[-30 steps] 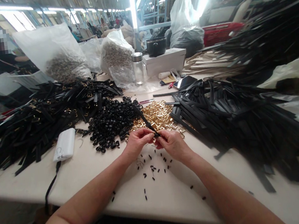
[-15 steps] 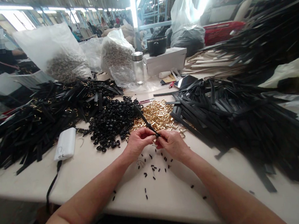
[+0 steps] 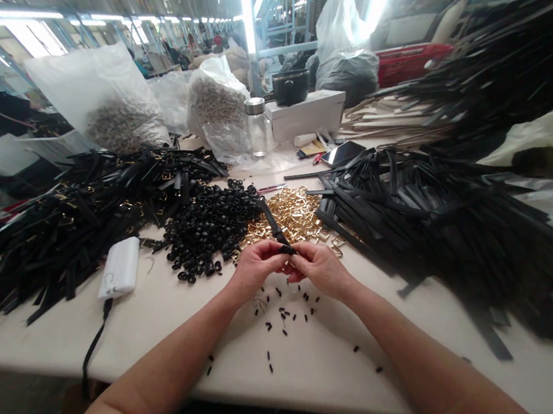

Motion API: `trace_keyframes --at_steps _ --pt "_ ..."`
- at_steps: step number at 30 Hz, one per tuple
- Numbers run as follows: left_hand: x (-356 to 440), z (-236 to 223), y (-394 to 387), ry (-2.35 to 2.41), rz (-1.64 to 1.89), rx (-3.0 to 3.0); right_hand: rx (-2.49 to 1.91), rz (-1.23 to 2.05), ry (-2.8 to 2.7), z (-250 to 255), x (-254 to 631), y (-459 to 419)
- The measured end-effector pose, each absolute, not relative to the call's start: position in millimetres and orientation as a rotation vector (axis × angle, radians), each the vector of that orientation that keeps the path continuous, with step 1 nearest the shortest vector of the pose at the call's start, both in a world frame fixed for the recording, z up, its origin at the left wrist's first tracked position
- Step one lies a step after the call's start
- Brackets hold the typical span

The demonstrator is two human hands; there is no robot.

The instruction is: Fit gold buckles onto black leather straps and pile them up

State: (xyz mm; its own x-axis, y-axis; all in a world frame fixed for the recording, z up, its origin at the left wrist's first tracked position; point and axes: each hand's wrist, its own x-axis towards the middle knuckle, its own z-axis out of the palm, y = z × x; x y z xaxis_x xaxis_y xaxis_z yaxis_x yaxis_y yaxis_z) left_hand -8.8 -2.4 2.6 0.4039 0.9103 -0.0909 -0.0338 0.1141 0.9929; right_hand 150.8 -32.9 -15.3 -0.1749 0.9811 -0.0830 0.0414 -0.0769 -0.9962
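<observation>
A narrow black strap (image 3: 271,220) is pinched at its near end by both hands, its far end pointing away over a heap of gold metal buckles (image 3: 292,206). My left hand (image 3: 258,266) has thumb and fingers closed on the strap from the left. From the right, my right hand (image 3: 321,267) grips the same end, fingertips almost meeting the left ones. Whether a buckle or loop sits between the fingertips is hidden. Small black tubular bits (image 3: 283,312) lie scattered below the hands. Left of the buckles is a pile of black loops (image 3: 205,226).
Finished-looking straps with buckles (image 3: 90,210) are heaped at the left, plain black straps (image 3: 408,211) at the right. A white power bank (image 3: 119,268) with a cable lies left. Behind stand a glass bottle (image 3: 258,132), a white box (image 3: 306,114) and filled plastic bags (image 3: 216,97).
The strap has swung slightly to the right and stands more upright, with a band across it now showing. Both hands stay in nearly the same place, fingers shifted a little.
</observation>
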Motion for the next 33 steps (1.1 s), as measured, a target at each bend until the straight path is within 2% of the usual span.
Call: trace_keyframes --at_steps 11,18,25,33 --pt "-11 -3 -1 0.919 0.929 1.191 -1.259 1.387 -1.308 -10 150 -34" --pt "-12 0 0 0.825 0.81 1.225 -1.28 1.326 -1.362 -4 148 -36" --pt "-10 -5 1 0.871 0.953 1.211 -1.294 1.261 -1.437 3 148 -38" --pt "-15 -5 3 0.871 0.873 1.792 -1.474 1.127 -1.601 -9 150 -37"
